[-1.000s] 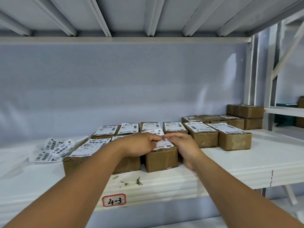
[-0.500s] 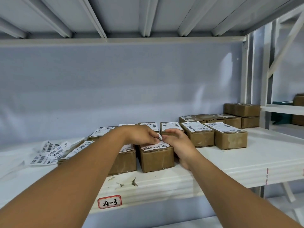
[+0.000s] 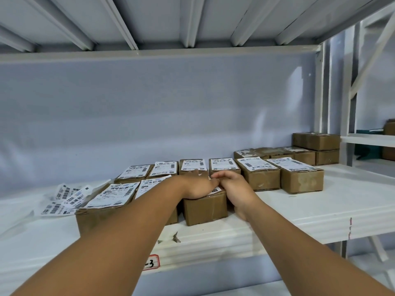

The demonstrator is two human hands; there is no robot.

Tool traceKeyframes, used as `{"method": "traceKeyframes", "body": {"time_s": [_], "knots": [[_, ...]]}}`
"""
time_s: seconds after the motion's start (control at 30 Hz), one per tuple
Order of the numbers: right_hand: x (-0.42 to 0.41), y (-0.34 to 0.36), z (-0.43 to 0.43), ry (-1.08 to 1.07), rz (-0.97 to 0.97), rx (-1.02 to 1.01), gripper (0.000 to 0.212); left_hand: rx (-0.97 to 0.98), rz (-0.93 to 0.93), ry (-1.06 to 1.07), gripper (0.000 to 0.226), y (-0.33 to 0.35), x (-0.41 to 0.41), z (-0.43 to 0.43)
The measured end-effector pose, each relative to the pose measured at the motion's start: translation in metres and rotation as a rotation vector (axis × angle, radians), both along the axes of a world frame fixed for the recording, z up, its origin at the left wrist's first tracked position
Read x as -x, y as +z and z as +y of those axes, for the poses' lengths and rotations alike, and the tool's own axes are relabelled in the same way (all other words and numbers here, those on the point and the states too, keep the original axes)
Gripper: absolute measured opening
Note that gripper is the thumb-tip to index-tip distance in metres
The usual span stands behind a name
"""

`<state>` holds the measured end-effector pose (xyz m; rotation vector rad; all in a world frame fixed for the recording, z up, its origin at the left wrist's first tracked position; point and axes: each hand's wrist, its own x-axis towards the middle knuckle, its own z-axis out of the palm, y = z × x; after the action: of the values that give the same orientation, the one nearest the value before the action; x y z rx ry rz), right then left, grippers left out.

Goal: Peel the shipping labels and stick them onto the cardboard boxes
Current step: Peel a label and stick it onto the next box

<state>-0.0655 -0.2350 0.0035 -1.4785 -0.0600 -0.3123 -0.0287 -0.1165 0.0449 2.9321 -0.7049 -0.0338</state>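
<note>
A small cardboard box (image 3: 205, 208) stands near the front of the white shelf (image 3: 299, 210). My left hand (image 3: 198, 186) lies flat on its top and presses down a shipping label (image 3: 216, 190); only a corner of the label shows. My right hand (image 3: 233, 189) is against the box's right side. Its fingers curl over the far right top edge and meet my left fingertips. Two labelled boxes (image 3: 111, 201) sit to the left, partly behind my left forearm.
A back row of labelled boxes (image 3: 258, 174) runs behind my hands. More boxes are stacked at the back right (image 3: 316, 142) beside the shelf upright (image 3: 346, 103). Loose label sheets (image 3: 64, 197) lie at the left. A red-edged tag (image 3: 151, 261) marks the shelf's front edge.
Both hands pinched the label above the box before. Now the label lies on the box top, my left hand has flattened over it, and my right hand has dropped to the box's right side.
</note>
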Motion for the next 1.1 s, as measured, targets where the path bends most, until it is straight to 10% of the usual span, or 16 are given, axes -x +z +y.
{"method": "traceKeyframes", "body": {"time_s": [0.33, 0.73, 1.1], "knots": [[0.002, -0.001, 0.000, 0.025, 0.013, -0.038, 0.029, 0.035, -0.053, -0.092, 0.075, -0.003, 0.006, 0.011], [0.000, -0.002, -0.001, -0.118, -0.044, 0.066, 0.028, -0.192, -0.988, -0.028, 0.012, 0.005, 0.059, 0.005], [-0.029, 0.048, -0.043, -0.590, -0.269, 1.026, 0.023, 0.070, -1.240, -0.107, 0.032, -0.039, 0.045, 0.015]]}}
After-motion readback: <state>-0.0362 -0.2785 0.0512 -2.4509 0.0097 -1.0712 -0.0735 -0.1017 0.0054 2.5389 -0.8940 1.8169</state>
